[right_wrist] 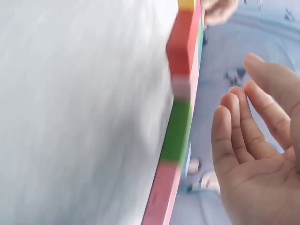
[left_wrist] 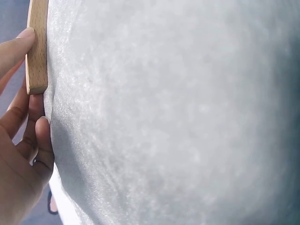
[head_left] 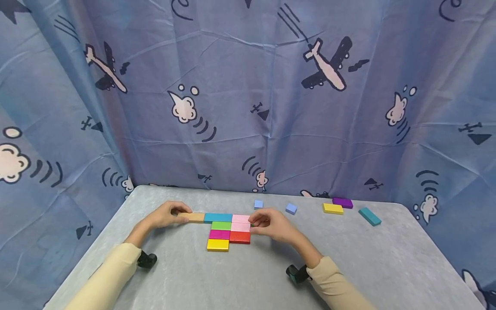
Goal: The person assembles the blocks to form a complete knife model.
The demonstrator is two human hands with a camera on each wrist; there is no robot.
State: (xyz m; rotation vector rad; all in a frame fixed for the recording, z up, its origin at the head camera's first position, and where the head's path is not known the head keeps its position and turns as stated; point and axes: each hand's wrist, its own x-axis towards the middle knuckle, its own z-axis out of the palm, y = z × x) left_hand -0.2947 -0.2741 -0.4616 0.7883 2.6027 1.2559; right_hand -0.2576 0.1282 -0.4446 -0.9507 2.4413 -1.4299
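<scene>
My left hand (head_left: 167, 214) pinches the left end of a plain wooden block (head_left: 196, 218), the thumb on its near side. That block meets a blue block (head_left: 218, 218), followed by a pink block (head_left: 241, 218). Below them lie green (head_left: 221, 225), pink (head_left: 240, 227), magenta (head_left: 219, 234), red (head_left: 240, 237) and yellow (head_left: 218, 245) blocks, edge to edge. Over the layout's right end, my right hand (head_left: 276, 224) hovers with loosely bent fingers. The right wrist view shows it apart from a dark green block (right_wrist: 176, 131) and another pink block (right_wrist: 161, 194), both mostly hidden in the head view.
Two small light-blue blocks (head_left: 258, 204) lie behind the right hand. Farther right on the grey table (head_left: 186, 280) are a yellow block (head_left: 333, 209), a purple block (head_left: 342, 203) and a teal block (head_left: 370, 216). A patterned blue curtain (head_left: 232, 107) hangs behind.
</scene>
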